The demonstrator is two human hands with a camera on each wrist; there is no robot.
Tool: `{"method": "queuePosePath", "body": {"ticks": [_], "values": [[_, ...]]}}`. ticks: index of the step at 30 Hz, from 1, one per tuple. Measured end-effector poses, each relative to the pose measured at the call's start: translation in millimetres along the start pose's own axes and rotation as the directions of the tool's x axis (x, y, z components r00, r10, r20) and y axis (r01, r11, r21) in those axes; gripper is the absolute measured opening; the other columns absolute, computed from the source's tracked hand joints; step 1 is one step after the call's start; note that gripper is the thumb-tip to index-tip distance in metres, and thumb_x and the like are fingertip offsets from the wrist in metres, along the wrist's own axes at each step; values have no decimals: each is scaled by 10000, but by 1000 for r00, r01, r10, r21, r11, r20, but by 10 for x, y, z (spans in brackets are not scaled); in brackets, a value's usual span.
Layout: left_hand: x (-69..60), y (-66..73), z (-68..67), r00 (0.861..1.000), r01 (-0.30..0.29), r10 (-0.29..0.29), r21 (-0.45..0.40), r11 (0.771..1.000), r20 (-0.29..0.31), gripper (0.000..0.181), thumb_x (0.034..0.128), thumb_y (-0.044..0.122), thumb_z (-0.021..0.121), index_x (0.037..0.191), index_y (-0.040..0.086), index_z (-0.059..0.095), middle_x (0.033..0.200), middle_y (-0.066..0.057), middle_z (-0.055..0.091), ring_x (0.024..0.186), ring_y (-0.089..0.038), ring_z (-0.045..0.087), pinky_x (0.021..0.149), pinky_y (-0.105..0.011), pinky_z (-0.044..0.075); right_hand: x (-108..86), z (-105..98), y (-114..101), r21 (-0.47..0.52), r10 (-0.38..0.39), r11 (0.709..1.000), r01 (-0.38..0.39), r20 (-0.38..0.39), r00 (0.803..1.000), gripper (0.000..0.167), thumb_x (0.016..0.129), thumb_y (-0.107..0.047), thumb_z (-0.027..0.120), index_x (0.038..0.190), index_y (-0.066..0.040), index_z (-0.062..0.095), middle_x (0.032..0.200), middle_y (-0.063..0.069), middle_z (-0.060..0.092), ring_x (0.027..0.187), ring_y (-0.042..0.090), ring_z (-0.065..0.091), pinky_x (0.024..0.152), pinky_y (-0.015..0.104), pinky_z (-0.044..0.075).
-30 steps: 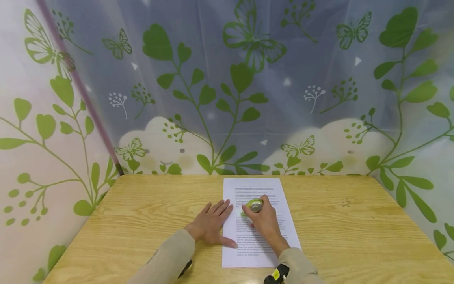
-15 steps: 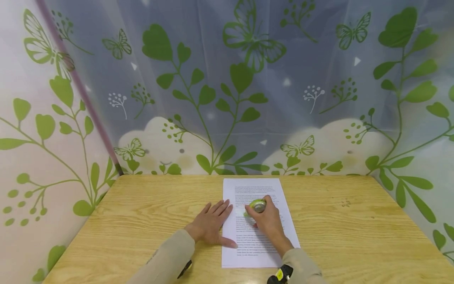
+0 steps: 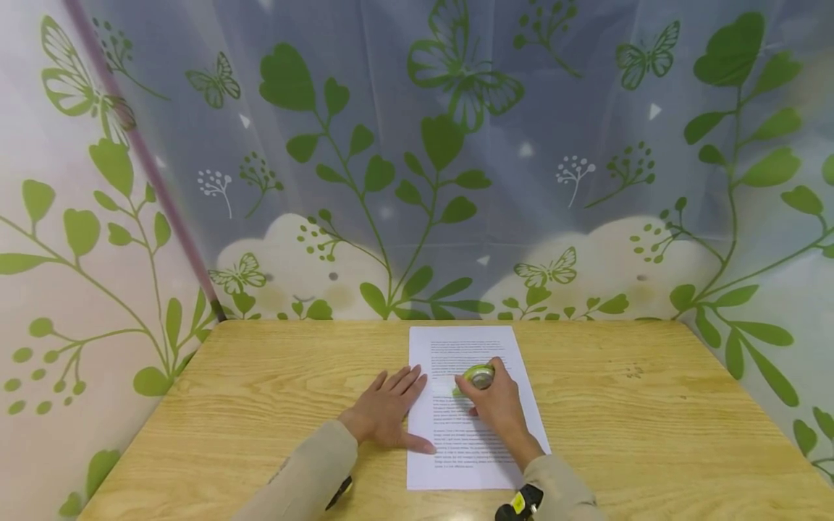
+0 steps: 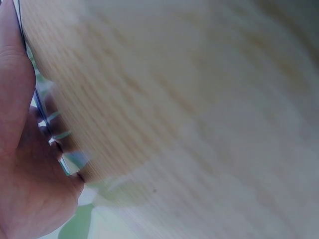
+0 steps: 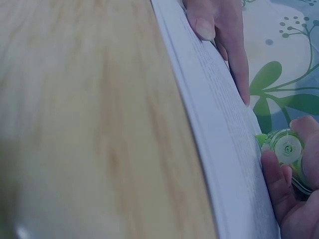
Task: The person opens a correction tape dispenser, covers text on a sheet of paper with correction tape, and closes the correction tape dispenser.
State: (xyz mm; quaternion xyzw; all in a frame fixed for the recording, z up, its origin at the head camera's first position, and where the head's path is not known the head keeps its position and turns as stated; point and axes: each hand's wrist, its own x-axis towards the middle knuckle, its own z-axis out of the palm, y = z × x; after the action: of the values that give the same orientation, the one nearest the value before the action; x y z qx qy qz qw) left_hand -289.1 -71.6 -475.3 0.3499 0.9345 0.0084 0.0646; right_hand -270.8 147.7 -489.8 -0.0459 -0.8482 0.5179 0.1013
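Observation:
A sheet of paper with printed text (image 3: 478,474) lies on the wooden table. My left hand (image 3: 387,409) rests flat with fingers spread, fingertips and thumb on the sheet's left edge; its palm side shows in the left wrist view. In my right hand (image 3: 502,405) I grip a green, see-through correction tape dispenser (image 5: 286,147) between thumb and fingers. Its tip (image 5: 260,139) points left and down at the paper, near a white band between text lines. Whether the tip touches the paper cannot be told in the head view. Fingers partly cover the dispenser.
The wooden table (image 3: 280,376) reaches back to a hanging cloth (image 3: 404,181) printed with green leaves and butterflies. Small brown marks (image 3: 634,371) show on the wood at the right. A black wrist strap (image 3: 519,503) sits at the right sleeve.
My right hand has slid slowly to the right across the paper with the correction tape dispenser. The left hand has stayed in place.

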Motion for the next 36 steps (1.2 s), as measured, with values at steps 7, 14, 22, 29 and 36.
{"method": "queuePosePath", "body": {"ticks": [7,14,22,29,36], "values": [[0,6,5,1000,11,-11,-3,1000,13,1155,707,853,475,1537,108,174,1590,-67,117,1443,-246,105,1131,-506,126,-4,-42,27,-4,10,1000,-10,-7,1000,427,829,-277,764,998,-67,433,848,93,628,434,144,589,445,274,504],[9,3,6,1000,8,-7,-12,1000,17,1156,709,851,474,1537,105,168,1591,-73,112,1442,-253,105,1130,-511,122,-10,-98,35,4,18,1000,-18,-8,1000,428,825,-288,768,996,-70,442,827,83,631,443,152,589,451,279,504],[-9,25,-11,1000,3,-3,-11,1000,9,1154,712,847,476,1534,92,179,1588,-84,122,1440,-264,114,1128,-517,127,-12,-150,72,22,25,999,-25,-8,1000,420,823,-282,770,993,-69,451,825,81,632,461,162,592,461,280,512],[-7,31,-11,1000,2,-2,-10,1000,11,1156,708,853,469,1533,94,185,1588,-84,126,1440,-263,117,1127,-517,128,-9,-198,95,13,16,1000,-16,-7,1000,415,824,-277,769,989,-64,452,807,76,634,467,163,590,465,278,509],[-14,23,-18,1000,-2,2,-12,1000,8,1158,708,853,471,1535,96,177,1588,-83,120,1441,-262,111,1127,-520,125,-8,-264,106,-5,21,1000,-21,-11,1000,405,826,-255,767,991,-53,458,815,91,629,473,160,586,469,275,503]]}}
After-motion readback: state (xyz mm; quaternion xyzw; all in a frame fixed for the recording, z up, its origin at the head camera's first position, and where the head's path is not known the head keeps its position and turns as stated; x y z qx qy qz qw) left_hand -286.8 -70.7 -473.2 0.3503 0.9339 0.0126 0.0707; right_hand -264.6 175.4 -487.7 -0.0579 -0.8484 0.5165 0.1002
